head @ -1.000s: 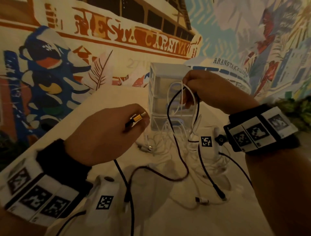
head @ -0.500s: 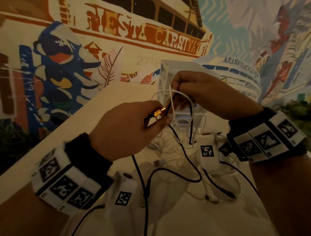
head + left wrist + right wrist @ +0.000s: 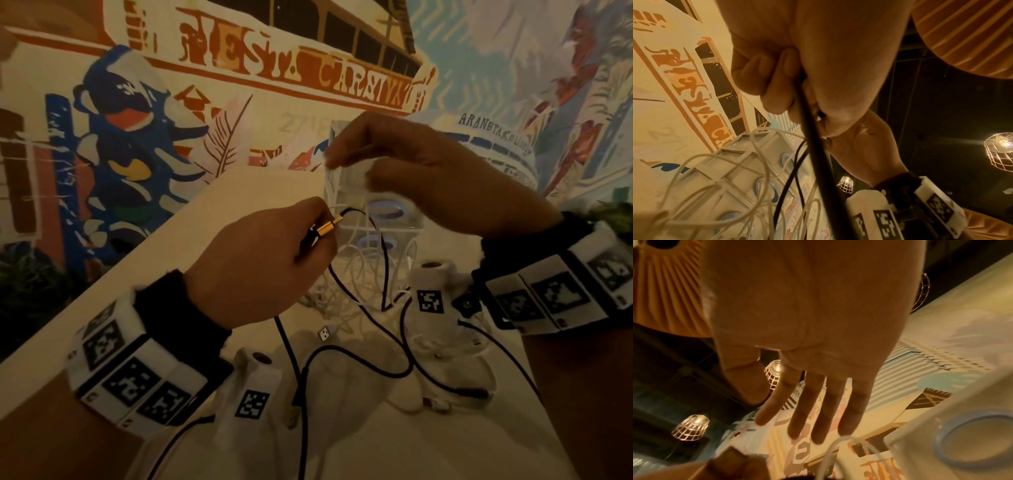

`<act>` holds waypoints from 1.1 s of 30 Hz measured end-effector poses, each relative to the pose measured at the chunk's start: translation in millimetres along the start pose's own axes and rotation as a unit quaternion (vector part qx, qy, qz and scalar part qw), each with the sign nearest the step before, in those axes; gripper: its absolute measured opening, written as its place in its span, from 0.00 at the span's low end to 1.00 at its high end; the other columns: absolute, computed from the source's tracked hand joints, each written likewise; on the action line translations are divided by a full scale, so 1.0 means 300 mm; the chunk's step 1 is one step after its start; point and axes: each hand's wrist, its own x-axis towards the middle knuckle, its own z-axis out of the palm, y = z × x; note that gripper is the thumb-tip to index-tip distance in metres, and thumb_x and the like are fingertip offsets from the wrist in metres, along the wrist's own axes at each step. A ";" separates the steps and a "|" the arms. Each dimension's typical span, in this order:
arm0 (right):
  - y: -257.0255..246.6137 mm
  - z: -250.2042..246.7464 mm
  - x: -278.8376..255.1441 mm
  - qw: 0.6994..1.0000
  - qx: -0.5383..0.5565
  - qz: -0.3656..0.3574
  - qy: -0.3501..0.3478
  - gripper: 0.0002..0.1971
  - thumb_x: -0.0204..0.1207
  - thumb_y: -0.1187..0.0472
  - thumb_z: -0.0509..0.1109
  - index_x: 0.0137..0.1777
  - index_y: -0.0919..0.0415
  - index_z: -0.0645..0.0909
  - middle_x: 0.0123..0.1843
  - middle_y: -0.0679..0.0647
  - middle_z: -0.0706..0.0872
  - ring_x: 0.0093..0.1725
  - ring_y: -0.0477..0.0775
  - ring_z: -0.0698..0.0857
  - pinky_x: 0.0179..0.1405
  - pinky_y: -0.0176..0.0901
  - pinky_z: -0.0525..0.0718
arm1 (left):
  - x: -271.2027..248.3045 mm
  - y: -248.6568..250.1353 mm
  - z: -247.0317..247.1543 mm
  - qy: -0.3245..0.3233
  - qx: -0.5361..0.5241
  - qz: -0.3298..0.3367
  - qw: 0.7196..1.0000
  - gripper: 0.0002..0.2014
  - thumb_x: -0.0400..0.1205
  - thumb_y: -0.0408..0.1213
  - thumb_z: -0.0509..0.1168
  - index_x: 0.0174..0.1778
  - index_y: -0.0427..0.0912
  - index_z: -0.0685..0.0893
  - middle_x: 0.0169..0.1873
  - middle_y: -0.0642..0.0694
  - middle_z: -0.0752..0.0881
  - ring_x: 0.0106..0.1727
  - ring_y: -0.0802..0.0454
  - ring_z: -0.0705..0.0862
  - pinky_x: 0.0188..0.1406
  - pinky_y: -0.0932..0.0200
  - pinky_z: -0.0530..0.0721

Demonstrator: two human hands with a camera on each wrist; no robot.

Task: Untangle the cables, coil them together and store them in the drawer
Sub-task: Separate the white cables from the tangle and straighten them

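My left hand (image 3: pixel 260 263) pinches the gold-barrelled plug (image 3: pixel 325 228) of the black cable (image 3: pixel 356 346) btw thumb & fingers; in the left wrist view the cord runs down out of my curled fingers (image 3: pixel 774 91). My right hand (image 3: pixel 421 178) is up in front of the drawer unit (image 3: pixel 334 185), blurred in the head view; the right wrist view shows its fingers (image 3: pixel 822 404) straight & spread, gripping nothing, a white loop (image 3: pixel 838 443) just below the tips. Touching or not, can't tell.

Where the stuff is: black cable drops from my left hand, loops over the near-centre of the table (image 3: pixel 239 192) and ends at a plug near right. White cables (image 3: pixel 363 274) sit in a heap centre-far, right at the foot of the drawer unit, w/ black strands crossing through.

Handling, my guess: all light, limp, thin, no stiffness to push with, so it must be pulled. Plugs are the only hard bits, best place to hold, and they're what snags in loops. Smooth jacket prob slips thru a loose pinch. I'd feed the plug end back thru the white loops, not yank.

Count: 1 black cable that I can trace. White: more than 1 I think, exact no. can't tell from the tangle; 1 white USB plug (image 3: pixel 323 333) shows near centre. Drawer unit: 1; 2 round blue-rimmed pulls visible in the head view.
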 end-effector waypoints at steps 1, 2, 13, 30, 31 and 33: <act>-0.008 0.017 0.001 0.999 -0.015 -0.011 -0.033 0.11 0.84 0.63 0.64 0.63 0.50 0.81 0.62 0.38 0.85 0.66 0.41 0.84 0.64 0.46 0.84 | 0.000 0.000 0.000 0.000 -0.005 0.000 1.000 0.10 0.85 0.54 0.53 0.44 0.54 0.73 0.22 0.51 0.74 0.33 0.55 0.78 0.22 0.66 0.63; -0.008 0.035 0.003 0.998 -0.030 -0.013 -0.060 0.11 0.86 0.63 0.65 0.64 0.51 0.80 0.61 0.39 0.87 0.65 0.40 0.85 0.65 0.47 0.85 | 0.002 -0.001 0.000 0.001 -0.015 0.001 1.000 0.11 0.84 0.54 0.53 0.43 0.53 0.73 0.22 0.51 0.73 0.33 0.55 0.78 0.22 0.65 0.66; 0.050 0.037 0.007 0.993 -0.083 0.004 -0.085 0.16 0.82 0.39 0.67 0.44 0.47 0.90 0.29 0.56 0.82 0.28 0.59 0.76 0.32 0.48 0.73 | 0.000 -0.005 -0.002 0.012 0.024 0.009 1.000 0.12 0.79 0.57 0.55 0.43 0.54 0.76 0.22 0.52 0.73 0.26 0.53 0.74 0.23 0.63 0.66; 0.157 -0.043 -0.017 0.997 -0.042 0.037 0.056 0.12 0.82 0.44 0.68 0.45 0.48 0.87 0.42 0.48 0.93 0.44 0.46 0.92 0.57 0.47 0.90 | 0.001 -0.018 0.012 -0.042 -0.018 -0.017 0.999 0.15 0.79 0.57 0.58 0.34 0.51 0.75 0.25 0.48 0.75 0.28 0.51 0.74 0.26 0.58 0.69; 0.170 -0.044 -0.020 0.996 -0.048 0.047 0.056 0.12 0.83 0.45 0.68 0.45 0.50 0.87 0.41 0.49 0.93 0.43 0.47 0.92 0.57 0.46 0.90 | 0.002 -0.015 0.012 -0.035 -0.021 -0.014 0.999 0.15 0.79 0.56 0.57 0.34 0.50 0.74 0.25 0.48 0.75 0.29 0.50 0.75 0.27 0.58 0.69; 0.188 -0.044 -0.025 0.995 -0.057 0.059 0.057 0.14 0.83 0.44 0.67 0.44 0.51 0.87 0.37 0.48 0.92 0.41 0.47 0.92 0.55 0.40 0.88 | 0.007 -0.015 0.014 -0.025 -0.016 -0.019 0.999 0.17 0.81 0.54 0.56 0.33 0.46 0.74 0.25 0.46 0.75 0.29 0.49 0.75 0.28 0.56 0.69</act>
